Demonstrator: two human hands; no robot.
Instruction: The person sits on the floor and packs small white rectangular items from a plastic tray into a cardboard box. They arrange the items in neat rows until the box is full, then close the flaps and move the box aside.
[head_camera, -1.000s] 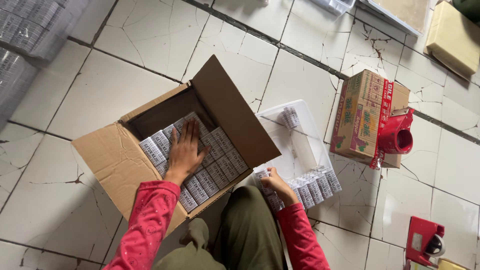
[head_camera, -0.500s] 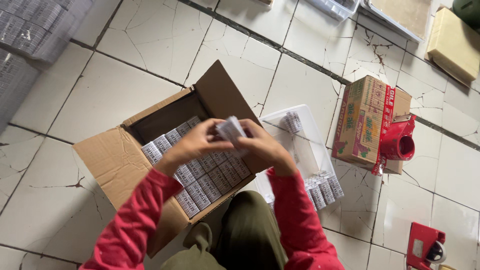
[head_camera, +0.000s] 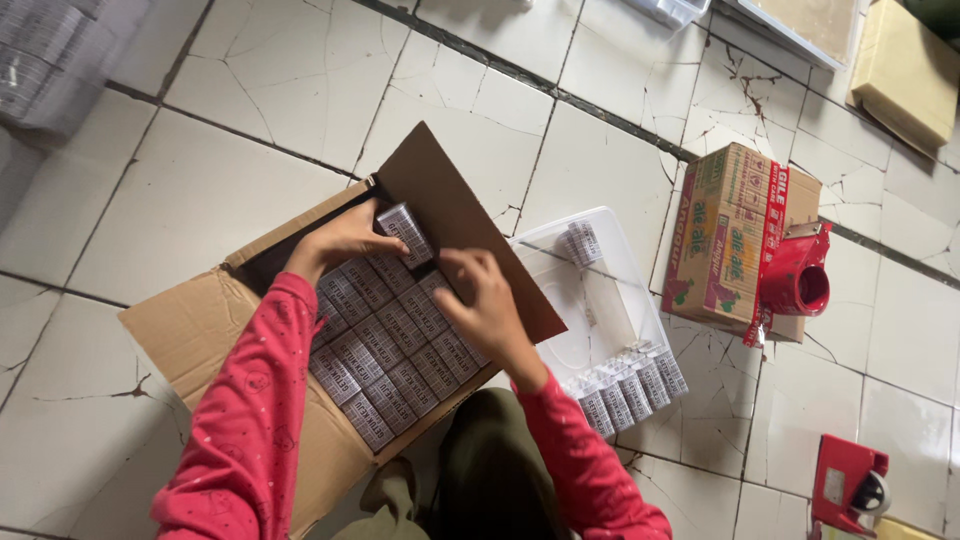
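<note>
Nearest the camera, red sleeves and olive trousers are seen above an open cardboard carton (head_camera: 200, 330) set on the cracked tiled floor (head_camera: 200, 190). The carton is filled with rows of small grey-and-white packets (head_camera: 395, 355), so the step in hand is judged to be packing. The right hand (head_camera: 485, 305) is held over the packed rows, its fingers loosely curled and nothing gripped, as far as can be told. Beyond it, a single packet (head_camera: 405, 232) is pinched by the left hand (head_camera: 340, 240) at the far row, just beside the raised flap. Seating that packet squarely into the remaining gap is what the next move seems to call for. Farther right lie a clear plastic tray (head_camera: 610, 310) with more packets, a printed box (head_camera: 735, 235) and a red tape dispenser (head_camera: 800, 280).
</note>
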